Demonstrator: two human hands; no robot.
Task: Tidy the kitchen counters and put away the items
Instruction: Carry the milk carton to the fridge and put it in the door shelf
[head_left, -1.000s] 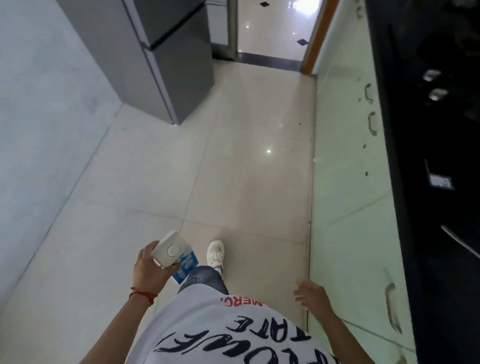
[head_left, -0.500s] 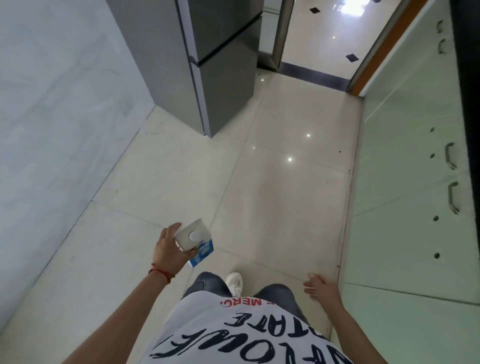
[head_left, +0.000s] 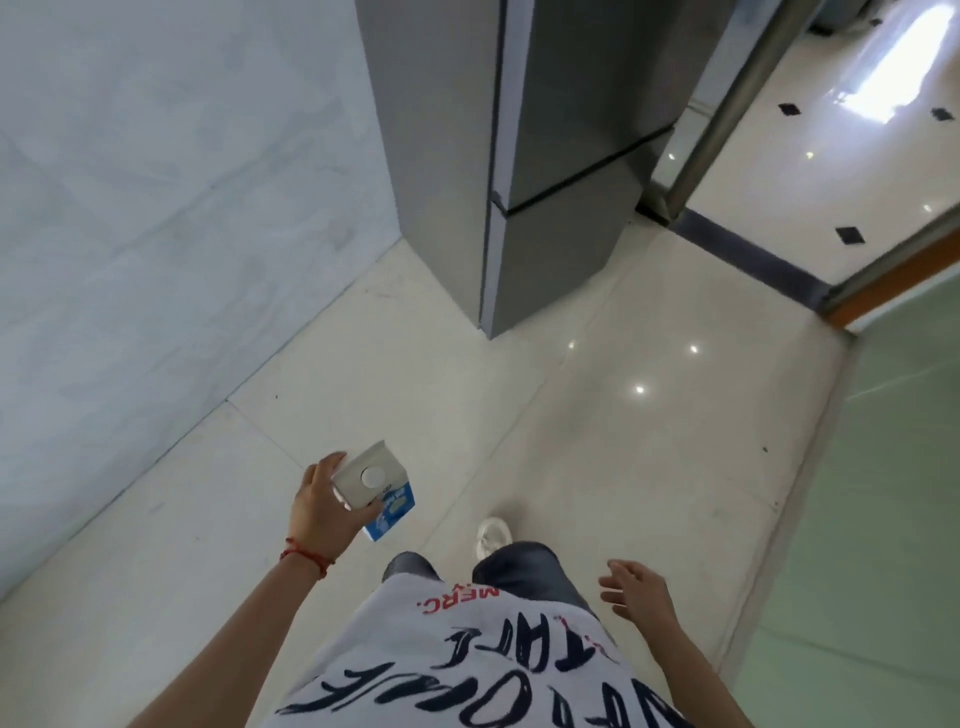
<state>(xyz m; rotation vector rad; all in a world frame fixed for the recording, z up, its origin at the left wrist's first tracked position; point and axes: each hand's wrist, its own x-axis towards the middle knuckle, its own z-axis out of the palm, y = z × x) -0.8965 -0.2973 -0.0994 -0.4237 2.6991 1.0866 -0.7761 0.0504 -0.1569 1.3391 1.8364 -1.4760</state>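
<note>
My left hand (head_left: 318, 512) grips a blue and white milk carton (head_left: 375, 486) with a round white cap, held upright at hip height over the floor. A red string bracelet circles that wrist. My right hand (head_left: 636, 592) hangs at my side with fingers spread and nothing in it. A tall grey fridge (head_left: 540, 156) with its doors closed stands ahead, a couple of steps from the carton.
A pale marble wall (head_left: 156, 208) runs along the left. Light green cabinet fronts (head_left: 893, 467) line the right. A doorway with a dark threshold (head_left: 748, 254) opens at the upper right. Glossy cream floor tiles (head_left: 597, 441) lie between. My white shoe (head_left: 491, 538) is stepping forward.
I have walked toward the fridge, which now looms larger and nearer. The counter and cabinet handles slid out of view on the right. The carton stays in my left hand.
</note>
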